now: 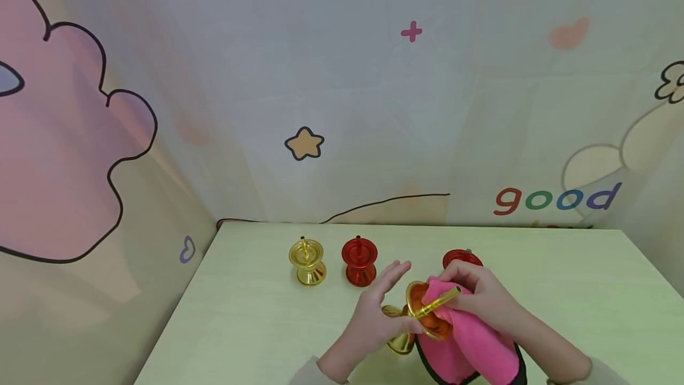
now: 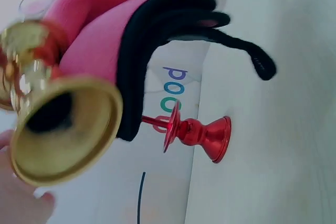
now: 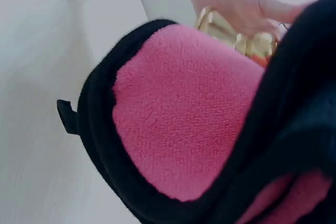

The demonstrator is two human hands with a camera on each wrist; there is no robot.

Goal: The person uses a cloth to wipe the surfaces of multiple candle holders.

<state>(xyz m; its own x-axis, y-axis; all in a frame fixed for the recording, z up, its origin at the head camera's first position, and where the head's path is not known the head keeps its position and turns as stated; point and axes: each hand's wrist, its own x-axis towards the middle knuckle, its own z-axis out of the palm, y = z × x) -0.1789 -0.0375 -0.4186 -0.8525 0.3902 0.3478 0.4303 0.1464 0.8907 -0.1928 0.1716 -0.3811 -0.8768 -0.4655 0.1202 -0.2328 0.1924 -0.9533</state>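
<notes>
A shiny gold candle holder (image 1: 418, 294) with a central spike is tilted in my left hand (image 1: 371, 322), whose thumb lies across its stem while some fingers stick out. In the left wrist view the hollow base of this candle holder (image 2: 79, 140) faces the camera. My right hand (image 1: 488, 299) grips a pink cloth (image 1: 481, 340) with black edging and presses it into the dish beside the spike. The cloth (image 3: 184, 108) hangs in folds below that hand and hides most of the right fingers in the right wrist view.
Standing upright farther back on the pale table (image 1: 224, 325) are another gold candle holder (image 1: 310, 263) and a red one (image 1: 360, 263). A second red candle holder (image 1: 462, 256) is partly hidden behind my right hand. A printed curtain (image 1: 363, 94) rises behind the table.
</notes>
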